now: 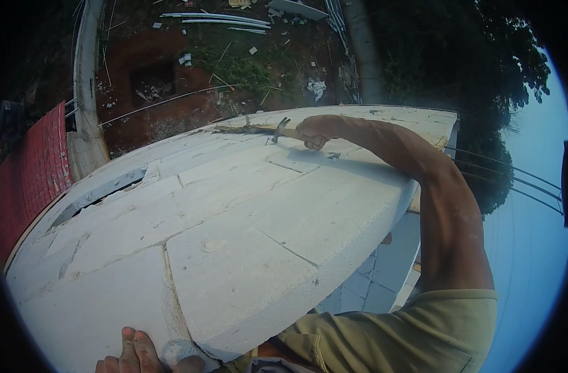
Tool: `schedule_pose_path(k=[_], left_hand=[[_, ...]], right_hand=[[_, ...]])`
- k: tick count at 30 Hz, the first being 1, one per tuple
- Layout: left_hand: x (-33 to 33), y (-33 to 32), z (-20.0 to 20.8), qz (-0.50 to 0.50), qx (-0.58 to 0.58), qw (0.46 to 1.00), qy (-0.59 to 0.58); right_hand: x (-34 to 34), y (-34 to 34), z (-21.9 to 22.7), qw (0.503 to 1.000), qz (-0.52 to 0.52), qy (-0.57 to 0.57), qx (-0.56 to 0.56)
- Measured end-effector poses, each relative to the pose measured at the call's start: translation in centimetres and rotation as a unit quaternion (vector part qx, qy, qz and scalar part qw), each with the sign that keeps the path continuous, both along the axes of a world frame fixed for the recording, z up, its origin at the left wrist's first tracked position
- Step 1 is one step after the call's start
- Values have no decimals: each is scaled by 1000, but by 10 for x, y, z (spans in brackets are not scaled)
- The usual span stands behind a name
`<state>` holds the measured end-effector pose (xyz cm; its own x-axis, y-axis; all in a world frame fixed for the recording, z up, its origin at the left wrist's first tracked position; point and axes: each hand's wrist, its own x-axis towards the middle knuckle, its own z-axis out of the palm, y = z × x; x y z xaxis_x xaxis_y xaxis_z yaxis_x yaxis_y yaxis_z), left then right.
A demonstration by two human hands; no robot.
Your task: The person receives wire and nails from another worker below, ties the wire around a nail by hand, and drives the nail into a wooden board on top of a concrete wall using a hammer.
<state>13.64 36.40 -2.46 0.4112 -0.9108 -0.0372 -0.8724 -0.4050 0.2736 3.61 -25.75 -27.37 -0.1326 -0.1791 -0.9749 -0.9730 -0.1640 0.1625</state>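
Note:
My right arm reaches out over a wall of pale blocks (234, 261). At its end my right hand (315, 133) is closed round the handle of a claw hammer (281, 129). The hammer's dark head is close to the wall face, beside a small thin dark piece, perhaps a nail, too small to be sure. Just behind the head, rough splintery strips (243, 129) lie along the wall. At the lower left my left hand (134, 355) rests on the block face, fingers stretched out and holding nothing.
Far below lies reddish ground (125, 118) with scattered debris and pale pipes (225, 20). A red corrugated sheet (32, 161) stands at the left. The wall has a gap (103, 194) at its left. Cables (514, 177) cross the sky at right, near dark trees (445, 68).

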Motion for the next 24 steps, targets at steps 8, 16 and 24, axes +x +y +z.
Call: schedule_pose_path(k=[8,16,24], left_hand=[[-1,2,-1,0,5,1000,-4],[-3,3,2,3,7,1000,-3],[-7,8,2,-5,13,1000,-18]], right_hand=[[3,-15,3,942,-42,-241,-227],[34,4,18,997,-18,-76,-12],[13,38,-16,945,119,-180,-247]])
